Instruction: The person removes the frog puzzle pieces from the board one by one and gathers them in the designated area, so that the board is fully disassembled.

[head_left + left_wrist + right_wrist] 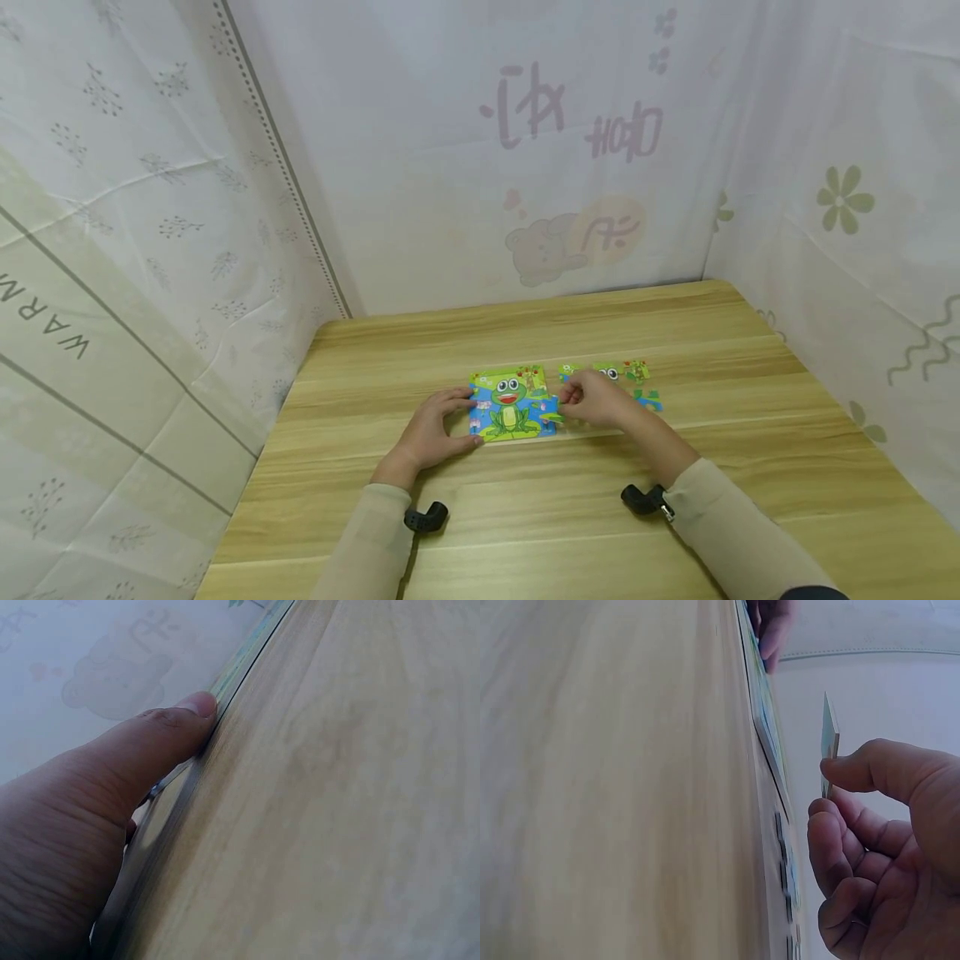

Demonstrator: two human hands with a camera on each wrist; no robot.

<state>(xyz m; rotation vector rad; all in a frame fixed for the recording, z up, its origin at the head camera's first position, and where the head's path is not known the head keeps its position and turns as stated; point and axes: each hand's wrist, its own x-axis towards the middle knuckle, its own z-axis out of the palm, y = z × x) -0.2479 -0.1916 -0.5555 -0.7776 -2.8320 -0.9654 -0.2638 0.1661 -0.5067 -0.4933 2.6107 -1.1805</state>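
A frog picture puzzle point(510, 417) lies flat near the middle of the table. My left hand point(431, 429) rests at its left side, fingers on the left edge and thumb at the lower left corner. In the left wrist view the thumb point(169, 727) presses on the board's edge. Just past the puzzle's right edge, my right hand point(600, 400) pinches a small flat puzzle piece point(829, 742) between thumb and fingertips. The right wrist view shows that piece raised above the surface, apart from the board, its other fingers curled in.
Several loose puzzle pieces point(636, 370) lie to the right of the frog picture, partly hidden under the right hand. The wooden table point(525, 533) runs back to a printed cloth wall point(450, 208). Black wrist devices point(426, 517) sit at both forearms.
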